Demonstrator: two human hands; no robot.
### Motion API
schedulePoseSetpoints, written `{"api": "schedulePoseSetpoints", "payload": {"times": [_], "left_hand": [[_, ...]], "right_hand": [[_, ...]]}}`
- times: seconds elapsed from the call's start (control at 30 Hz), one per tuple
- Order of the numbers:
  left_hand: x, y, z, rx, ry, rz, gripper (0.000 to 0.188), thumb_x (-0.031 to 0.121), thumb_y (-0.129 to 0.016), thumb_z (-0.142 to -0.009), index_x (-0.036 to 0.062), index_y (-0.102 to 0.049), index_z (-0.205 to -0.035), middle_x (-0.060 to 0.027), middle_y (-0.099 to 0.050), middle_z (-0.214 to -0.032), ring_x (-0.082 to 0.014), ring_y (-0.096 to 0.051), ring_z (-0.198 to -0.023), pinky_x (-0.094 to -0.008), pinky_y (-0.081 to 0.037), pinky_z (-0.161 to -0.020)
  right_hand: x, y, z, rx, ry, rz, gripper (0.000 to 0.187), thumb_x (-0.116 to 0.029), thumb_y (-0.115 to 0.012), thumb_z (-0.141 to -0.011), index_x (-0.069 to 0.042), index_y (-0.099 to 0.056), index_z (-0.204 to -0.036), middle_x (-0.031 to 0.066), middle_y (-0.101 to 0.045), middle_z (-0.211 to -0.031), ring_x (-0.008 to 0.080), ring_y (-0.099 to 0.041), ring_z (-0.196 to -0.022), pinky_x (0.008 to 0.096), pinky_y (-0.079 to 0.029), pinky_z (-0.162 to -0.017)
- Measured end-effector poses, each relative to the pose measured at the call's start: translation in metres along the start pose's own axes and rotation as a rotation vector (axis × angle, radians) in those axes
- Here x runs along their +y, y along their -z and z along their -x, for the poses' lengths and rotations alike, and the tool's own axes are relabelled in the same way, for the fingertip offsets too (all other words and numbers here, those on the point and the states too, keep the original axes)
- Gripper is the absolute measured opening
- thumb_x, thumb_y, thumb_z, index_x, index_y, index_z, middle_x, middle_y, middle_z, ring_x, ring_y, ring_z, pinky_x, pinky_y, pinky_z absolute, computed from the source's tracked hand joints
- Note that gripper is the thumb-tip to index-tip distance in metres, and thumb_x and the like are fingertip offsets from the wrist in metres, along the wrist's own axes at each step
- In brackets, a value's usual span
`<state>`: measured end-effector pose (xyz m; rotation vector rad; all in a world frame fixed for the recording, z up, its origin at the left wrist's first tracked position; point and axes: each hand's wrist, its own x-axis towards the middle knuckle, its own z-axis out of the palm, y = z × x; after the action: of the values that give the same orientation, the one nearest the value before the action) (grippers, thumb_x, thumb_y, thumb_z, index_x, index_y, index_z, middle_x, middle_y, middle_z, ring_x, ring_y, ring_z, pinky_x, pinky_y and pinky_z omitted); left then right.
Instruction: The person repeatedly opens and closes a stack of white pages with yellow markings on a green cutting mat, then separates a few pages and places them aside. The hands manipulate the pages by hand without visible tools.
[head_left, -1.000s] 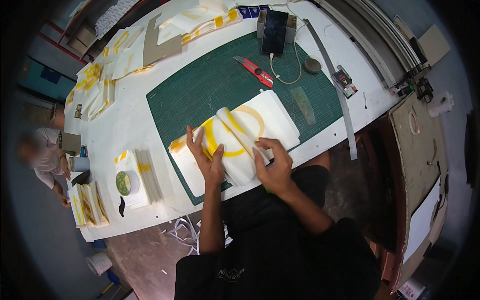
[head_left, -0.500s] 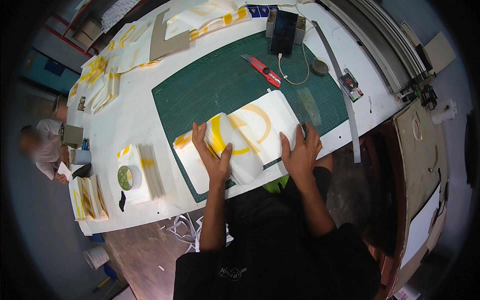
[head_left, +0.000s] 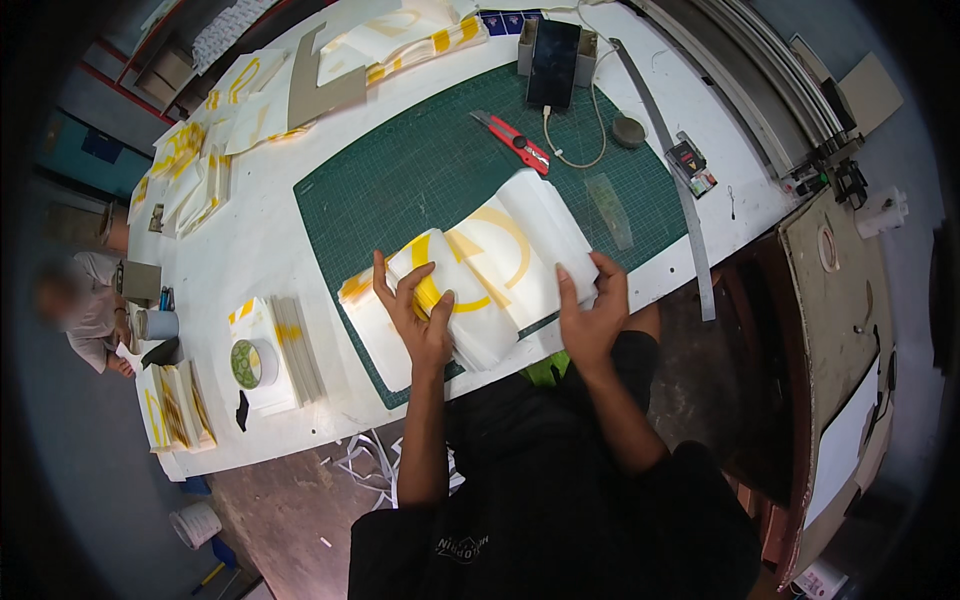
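A stack of white sheets (head_left: 495, 245) with yellow printed shapes lies on the green cutting mat (head_left: 420, 165), its left part bent over in a fold. My left hand (head_left: 425, 325) rests at this fold with thumb and fingers spread, some fingertips touching the yellow-printed paper. At the other end, my right hand (head_left: 592, 312) grips the sheets' right edge, thumb on top and fingers behind it. That end is curled slightly upward. Beyond the stack, a red cutter knife (head_left: 518, 145) lies on the mat.
A phone (head_left: 553, 62) on a cable stands at the back, near a round dark lid (head_left: 628, 132). A long metal ruler (head_left: 680, 170) runs along the right. More printed sheets (head_left: 275, 340), with a tape roll (head_left: 252, 364) on them, lie left. A person (head_left: 92, 300) sits far left.
My left fingers have spread and shifted on the fold. My right fingers have closed round the edge, and the sheets' right end has curled up more. The view has shifted slightly.
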<state>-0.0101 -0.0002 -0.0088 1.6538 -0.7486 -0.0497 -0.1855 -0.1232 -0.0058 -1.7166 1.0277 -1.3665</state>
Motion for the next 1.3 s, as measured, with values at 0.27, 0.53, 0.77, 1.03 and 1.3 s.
{"api": "schedulePoseSetpoints", "payload": {"times": [0.27,0.53,0.77,1.03,1.3], "left_hand": [[-0.002,0.000,0.000,0.001,-0.013,-0.007,0.047,0.016,-0.071,-0.070,0.0088,-0.072,-0.116,-0.0213,-0.026,-0.167,-0.0422,-0.023,-0.155,-0.0546,-0.022,-0.124],[0.000,0.000,0.000,-0.004,-0.017,-0.017,0.046,0.014,-0.070,-0.070,0.0091,-0.072,-0.116,-0.0216,-0.026,-0.167,-0.0427,-0.022,-0.155,-0.0555,-0.021,-0.124],[0.000,-0.001,0.000,-0.005,-0.016,0.022,0.047,0.014,-0.070,-0.070,0.0091,-0.071,-0.117,-0.0223,-0.025,-0.167,-0.0428,-0.021,-0.156,-0.0568,-0.020,-0.124],[0.001,0.000,-0.001,-0.016,-0.025,0.004,0.047,0.012,-0.070,-0.071,0.0089,-0.071,-0.118,-0.0229,-0.026,-0.167,-0.0430,-0.022,-0.155,-0.0569,-0.019,-0.124],[-0.001,0.000,0.000,-0.016,-0.033,-0.005,0.048,0.014,-0.071,-0.071,0.0100,-0.071,-0.119,-0.0216,-0.027,-0.167,-0.0425,-0.022,-0.155,-0.0566,-0.021,-0.124]], "right_hand": [[0.020,0.009,-0.019,0.005,-0.173,0.081,0.016,-0.005,-0.079,-0.088,0.002,-0.070,-0.100,0.0088,-0.067,-0.081,0.0188,-0.068,-0.082,0.0340,-0.053,-0.071],[0.022,0.011,-0.016,-0.043,0.008,0.289,0.014,-0.012,-0.073,-0.095,0.002,-0.071,-0.096,0.0190,-0.073,-0.093,0.0382,-0.069,-0.087,0.0462,-0.051,-0.082],[0.022,0.015,-0.019,-0.097,0.216,0.530,0.027,-0.014,-0.073,-0.094,-0.005,-0.072,-0.119,0.0213,-0.067,-0.122,0.0386,-0.059,-0.116,0.0508,-0.043,-0.098],[-0.007,0.013,-0.010,-0.264,0.497,0.518,0.041,-0.012,-0.077,-0.086,-0.017,-0.073,-0.127,0.0249,-0.050,-0.148,0.0431,-0.045,-0.137,0.0568,-0.034,-0.107],[0.001,0.008,-0.001,-0.271,0.517,0.387,0.042,-0.002,-0.080,-0.074,-0.008,-0.075,-0.115,0.0171,-0.059,-0.128,0.0363,-0.055,-0.122,0.0534,-0.037,-0.102]]}}
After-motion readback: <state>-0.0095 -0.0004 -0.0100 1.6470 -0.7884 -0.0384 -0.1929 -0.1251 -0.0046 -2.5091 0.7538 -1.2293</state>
